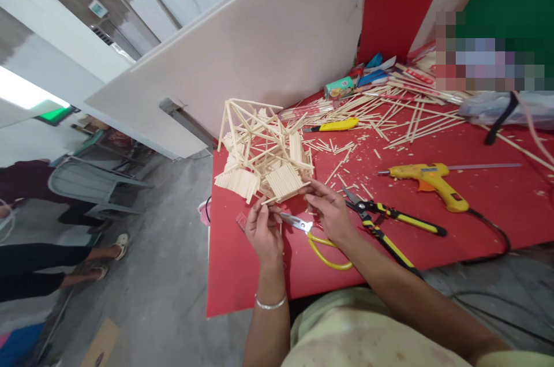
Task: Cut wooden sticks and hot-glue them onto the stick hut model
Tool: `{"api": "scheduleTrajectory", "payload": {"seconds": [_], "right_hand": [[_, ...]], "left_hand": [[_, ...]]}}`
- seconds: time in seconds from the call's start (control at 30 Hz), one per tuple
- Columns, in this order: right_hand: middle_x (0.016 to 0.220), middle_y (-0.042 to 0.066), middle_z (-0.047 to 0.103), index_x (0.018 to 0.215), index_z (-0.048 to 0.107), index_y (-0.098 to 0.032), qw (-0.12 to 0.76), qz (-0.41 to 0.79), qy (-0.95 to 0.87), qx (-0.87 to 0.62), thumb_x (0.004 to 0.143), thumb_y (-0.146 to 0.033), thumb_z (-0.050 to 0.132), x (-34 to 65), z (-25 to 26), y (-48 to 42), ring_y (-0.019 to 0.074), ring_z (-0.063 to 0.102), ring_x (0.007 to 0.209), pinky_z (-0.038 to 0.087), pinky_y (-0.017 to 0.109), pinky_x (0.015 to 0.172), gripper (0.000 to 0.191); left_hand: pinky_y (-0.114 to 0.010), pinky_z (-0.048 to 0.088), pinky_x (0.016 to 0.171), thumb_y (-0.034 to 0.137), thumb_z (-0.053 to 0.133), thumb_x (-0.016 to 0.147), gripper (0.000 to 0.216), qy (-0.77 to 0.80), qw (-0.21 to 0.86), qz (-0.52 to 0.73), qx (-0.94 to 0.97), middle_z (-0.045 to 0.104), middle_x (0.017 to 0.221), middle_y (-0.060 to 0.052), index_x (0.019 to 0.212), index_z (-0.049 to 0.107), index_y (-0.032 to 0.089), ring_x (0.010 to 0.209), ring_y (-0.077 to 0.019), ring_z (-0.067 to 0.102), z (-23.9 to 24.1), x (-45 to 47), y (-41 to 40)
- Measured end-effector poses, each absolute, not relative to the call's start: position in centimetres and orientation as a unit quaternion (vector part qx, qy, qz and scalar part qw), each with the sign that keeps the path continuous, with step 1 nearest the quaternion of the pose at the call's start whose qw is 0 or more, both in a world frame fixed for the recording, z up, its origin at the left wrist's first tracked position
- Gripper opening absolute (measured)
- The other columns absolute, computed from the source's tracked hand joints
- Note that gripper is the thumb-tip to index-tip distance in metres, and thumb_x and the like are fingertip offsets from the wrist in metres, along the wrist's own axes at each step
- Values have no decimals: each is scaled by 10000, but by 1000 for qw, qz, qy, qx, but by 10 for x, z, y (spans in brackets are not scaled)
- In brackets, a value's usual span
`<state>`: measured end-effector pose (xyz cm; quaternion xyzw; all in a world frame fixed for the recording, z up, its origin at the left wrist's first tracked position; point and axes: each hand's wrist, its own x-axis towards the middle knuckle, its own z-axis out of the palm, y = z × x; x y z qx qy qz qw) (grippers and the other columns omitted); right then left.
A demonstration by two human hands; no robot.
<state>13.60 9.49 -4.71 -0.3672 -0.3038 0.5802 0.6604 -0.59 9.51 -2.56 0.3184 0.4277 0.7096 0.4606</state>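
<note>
A small panel of pale wooden sticks (284, 181) is pinched at its near edge between my two hands. My left hand (265, 231) has its fingertips closed on the left corner, while my right hand (331, 212) grips the right one. Just behind the panel stands a model of glued sticks (251, 133) with an open, slanting frame on top; the panel hides part of it. Another flat stick panel (239, 181) is at the model's left. Yellow-handled scissors (318, 240) lie beneath and between my hands.
Right of my hands lie black-and-yellow pliers (381, 217) and a yellow glue gun (426, 176) with a cord. A yellow utility knife (337, 124), loose sticks (415, 107) and a green can (340, 88) lie farther back on the red table (242, 280). A person (43, 263) is at far left.
</note>
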Motion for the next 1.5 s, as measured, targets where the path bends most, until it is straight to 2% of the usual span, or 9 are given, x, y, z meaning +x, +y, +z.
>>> {"api": "scheduleTrajectory", "payload": {"seconds": [1.13, 1.5], "right_hand": [[1025, 27, 705, 1290, 666, -302, 667, 579, -307, -355, 835, -280, 690, 136, -49, 95, 121, 547, 715, 405, 258, 602, 456], [1027, 33, 698, 1282, 669, -295, 666, 579, -307, -356, 836, -277, 688, 136, -48, 95, 133, 566, 767, 405, 253, 598, 446]], "left_hand": [[-201, 455, 484, 252, 771, 769, 222, 429, 459, 709, 320, 726, 754, -43, 970, 751, 160, 590, -128, 661, -24, -5, 96], [-200, 464, 495, 247, 770, 775, 221, 426, 460, 711, 318, 735, 799, -52, 977, 752, 162, 607, -124, 668, -25, -6, 94]]}}
